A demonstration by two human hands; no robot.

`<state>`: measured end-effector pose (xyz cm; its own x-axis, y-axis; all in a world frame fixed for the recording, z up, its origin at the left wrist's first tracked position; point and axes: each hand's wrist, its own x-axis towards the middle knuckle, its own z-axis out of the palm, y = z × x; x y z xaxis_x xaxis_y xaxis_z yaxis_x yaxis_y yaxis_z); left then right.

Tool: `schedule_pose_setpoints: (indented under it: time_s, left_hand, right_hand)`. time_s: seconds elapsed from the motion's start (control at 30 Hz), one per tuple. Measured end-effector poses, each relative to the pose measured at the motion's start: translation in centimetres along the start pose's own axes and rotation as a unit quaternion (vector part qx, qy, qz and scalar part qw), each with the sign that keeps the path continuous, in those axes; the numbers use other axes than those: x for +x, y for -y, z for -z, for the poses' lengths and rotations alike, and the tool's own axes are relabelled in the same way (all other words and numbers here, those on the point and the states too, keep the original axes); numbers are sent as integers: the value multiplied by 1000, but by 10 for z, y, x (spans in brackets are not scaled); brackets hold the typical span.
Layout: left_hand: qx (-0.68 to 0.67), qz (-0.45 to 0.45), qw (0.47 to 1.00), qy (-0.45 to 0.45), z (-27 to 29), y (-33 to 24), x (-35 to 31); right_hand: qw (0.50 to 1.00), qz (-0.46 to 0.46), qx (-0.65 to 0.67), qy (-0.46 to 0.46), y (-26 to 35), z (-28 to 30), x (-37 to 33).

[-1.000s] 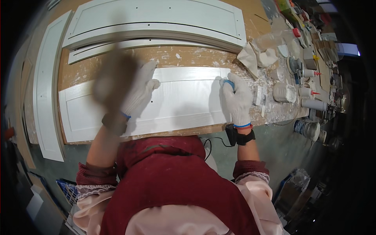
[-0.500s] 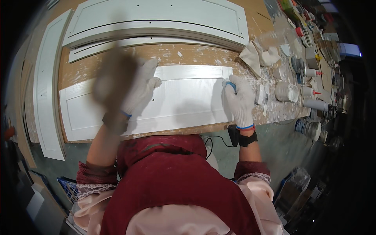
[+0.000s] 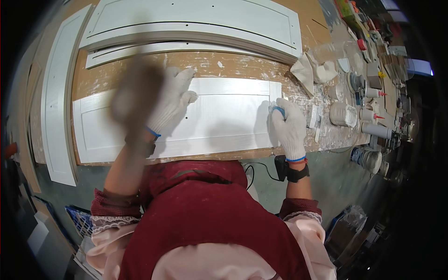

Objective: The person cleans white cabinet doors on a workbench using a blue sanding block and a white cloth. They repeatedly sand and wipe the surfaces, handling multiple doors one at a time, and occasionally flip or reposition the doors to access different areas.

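Note:
A white framed panel (image 3: 224,126) lies flat on the worktable before me. My left hand (image 3: 175,100), in a white knit glove, rests on its left-middle part, fingers stretched and thumb apart. A dark, blurred shape close to the lens (image 3: 137,93) covers part of that hand and the wrist. At the panel's right end, my right hand (image 3: 290,128), gloved alike, is closed with its fingers bent. Something small and blue (image 3: 278,110) shows at its fingertips against the panel's edge; its kind cannot be made out.
Stacked white panels (image 3: 196,23) lie at the back, and a long white panel (image 3: 65,102) at the left. To the right are a cloth (image 3: 303,74), a white-smeared tub (image 3: 343,114), bottles with red tips (image 3: 373,92) and other jars on the paint-spotted worktable (image 3: 224,65).
The whole view has shifted slightly. My right hand has slid a little nearer to me along the panel's right end. The left hand stays on the panel.

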<state>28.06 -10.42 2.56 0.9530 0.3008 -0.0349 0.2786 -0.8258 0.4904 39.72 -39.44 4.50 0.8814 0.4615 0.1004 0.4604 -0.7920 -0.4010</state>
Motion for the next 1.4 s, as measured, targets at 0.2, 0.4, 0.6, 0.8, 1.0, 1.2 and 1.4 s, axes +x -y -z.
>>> schedule_pose_setpoints:
  time_s: [0.2,0.4,0.6,0.8,1.0,1.2,1.4]
  left_hand:
    - [-17,6,1000,0,-1,0,0]
    - [10,-6,1000,3,4,-2,0]
    - [-14,9,1000,17,1,-1,2]
    - [5,10,1000,21,6,-3,1]
    - [-21,-7,1000,2,-3,4,1]
    - [-10,1,1000,17,2,-3,2]
    - [6,-2,1000,12,2,0,0]
  right_hand:
    - [998,-9,20,-60,-3,-7,13]
    - [998,2,37,-43,-8,-11,14]
    - [998,-3,42,-51,-9,-8,8]
    - [999,31,8,-43,1,-8,15]
    - [999,30,15,-26,-12,-1,1]
    - [995,40,17,-85,1,-16,14]
    - [1000,19,1,20,2,0,7]
